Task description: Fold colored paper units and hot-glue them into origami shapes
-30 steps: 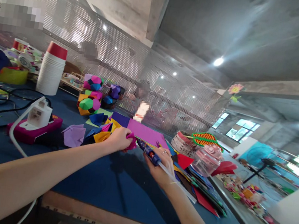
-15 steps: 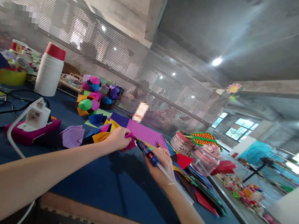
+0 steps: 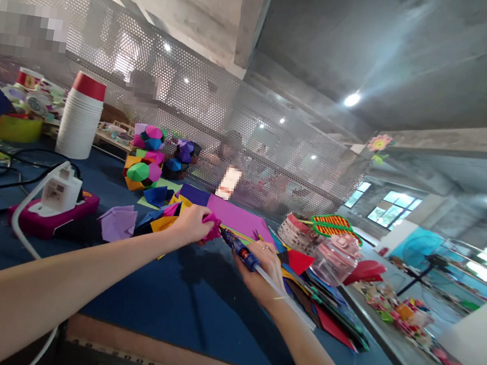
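Observation:
My left hand (image 3: 192, 225) is closed on a folded magenta paper piece (image 3: 212, 227) above the blue tabletop (image 3: 152, 303). In my right hand (image 3: 267, 271) is a dark blue glue gun (image 3: 240, 249), its nozzle pointing left at the magenta paper; I cannot tell whether they touch. A clear glue stick (image 3: 276, 286) runs out of its back end along my wrist. Beside my left hand lie folded yellow paper (image 3: 164, 224) and blue paper pieces, with a lilac folded piece (image 3: 117, 223) farther left. Flat purple sheets (image 3: 239, 213) lie behind both hands.
A magenta power strip (image 3: 55, 218) with a white plug and cables sits at left, near stacked paper cups (image 3: 82, 116). Colourful paper balls (image 3: 142, 170) stand behind. On the right are a basket (image 3: 297, 233), a clear jar (image 3: 335, 260) and coloured sheets (image 3: 332, 324).
The magenta paper in my left hand has turned slightly. My right hand and the glue gun stay nearly where they were.

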Motion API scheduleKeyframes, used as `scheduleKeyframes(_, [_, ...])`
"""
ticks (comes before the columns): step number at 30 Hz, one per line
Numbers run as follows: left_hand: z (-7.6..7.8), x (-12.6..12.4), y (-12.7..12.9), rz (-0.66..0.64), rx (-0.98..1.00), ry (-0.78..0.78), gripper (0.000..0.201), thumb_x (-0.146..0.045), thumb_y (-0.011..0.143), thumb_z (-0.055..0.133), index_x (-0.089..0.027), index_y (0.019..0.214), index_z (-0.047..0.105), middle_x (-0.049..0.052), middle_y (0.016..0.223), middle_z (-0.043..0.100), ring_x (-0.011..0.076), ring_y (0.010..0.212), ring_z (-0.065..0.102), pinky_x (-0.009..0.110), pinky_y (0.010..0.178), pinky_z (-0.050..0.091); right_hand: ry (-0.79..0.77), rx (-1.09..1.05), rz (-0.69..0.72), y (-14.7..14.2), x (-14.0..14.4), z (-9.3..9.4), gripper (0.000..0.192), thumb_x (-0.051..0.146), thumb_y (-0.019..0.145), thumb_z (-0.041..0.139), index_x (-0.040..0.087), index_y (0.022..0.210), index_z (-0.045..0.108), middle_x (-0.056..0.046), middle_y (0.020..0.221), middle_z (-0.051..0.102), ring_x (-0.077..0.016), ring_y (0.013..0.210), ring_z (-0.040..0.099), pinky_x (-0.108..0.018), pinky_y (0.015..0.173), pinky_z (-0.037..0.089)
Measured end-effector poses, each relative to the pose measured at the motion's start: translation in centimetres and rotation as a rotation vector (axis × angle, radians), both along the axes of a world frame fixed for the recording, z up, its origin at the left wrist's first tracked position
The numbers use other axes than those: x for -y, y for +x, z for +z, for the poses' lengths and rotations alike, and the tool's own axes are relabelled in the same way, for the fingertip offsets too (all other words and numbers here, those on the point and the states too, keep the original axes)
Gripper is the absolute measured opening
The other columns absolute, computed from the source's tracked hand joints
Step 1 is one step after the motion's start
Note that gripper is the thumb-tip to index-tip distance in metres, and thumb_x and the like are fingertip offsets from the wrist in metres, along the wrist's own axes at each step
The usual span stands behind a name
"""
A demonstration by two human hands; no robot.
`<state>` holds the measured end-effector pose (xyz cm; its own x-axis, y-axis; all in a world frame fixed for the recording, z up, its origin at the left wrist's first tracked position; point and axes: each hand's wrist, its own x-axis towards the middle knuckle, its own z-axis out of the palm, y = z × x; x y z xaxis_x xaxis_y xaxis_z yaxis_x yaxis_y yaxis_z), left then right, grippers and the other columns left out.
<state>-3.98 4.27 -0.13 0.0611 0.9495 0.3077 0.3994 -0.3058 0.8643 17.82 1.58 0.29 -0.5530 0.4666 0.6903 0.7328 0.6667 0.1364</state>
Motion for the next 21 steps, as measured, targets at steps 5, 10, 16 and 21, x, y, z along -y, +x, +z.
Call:
scheduleKeyframes(5, [0.1,-0.2,-0.1,-0.015,0.069,-0.029,0.016,-0.026,0.079,0.051,-0.015,0.086,0.059,0.0,0.058,0.062,0.014,0.048,0.062,0.019,0.041,0.046,-0.051,-0.014,-0.059,0.5,0.2,0.0,0.021,0.033,0.085,0.055,0.019,0.07,0.062,-0.003,0.065,0.061,-0.0163,0.066,0.055,-0.031,0.075,0.039])
scheduleKeyframes(10, [0.4,0.1,0.1,-0.042,0.134,-0.061,0.014,-0.025,0.078,0.053,-0.014,0.085,0.058,0.002,0.059,0.063,0.0142,0.048,0.062,0.02,0.043,0.048,-0.132,-0.176,-0.229,3.6,1.0,0.4,0.031,0.047,0.08,0.058,0.019,0.085,0.069,-0.008,0.077,0.069,-0.0247,0.076,0.062,-0.034,0.07,0.045])
scheduleKeyframes(16, [0.5,0.6,0.4,-0.051,0.171,-0.086,0.013,-0.025,0.077,0.055,-0.014,0.083,0.059,0.005,0.064,0.065,0.0142,0.05,0.062,0.021,0.044,0.049,-0.512,-0.261,-0.398,8.7,1.7,0.5,0.046,0.055,0.079,0.053,0.014,0.09,0.07,-0.008,0.074,0.07,-0.0275,0.073,0.065,-0.035,0.068,0.048])
scheduleKeyframes(21, [0.0,0.5,0.4,-0.069,0.137,-0.077,0.014,-0.027,0.078,0.053,-0.015,0.082,0.059,0.006,0.067,0.067,0.0128,0.048,0.061,0.02,0.044,0.048,-0.569,-0.284,-0.374,10.0,1.7,-1.1,0.047,0.056,0.078,0.052,0.013,0.088,0.07,-0.008,0.078,0.071,-0.0285,0.076,0.064,-0.037,0.07,0.048])
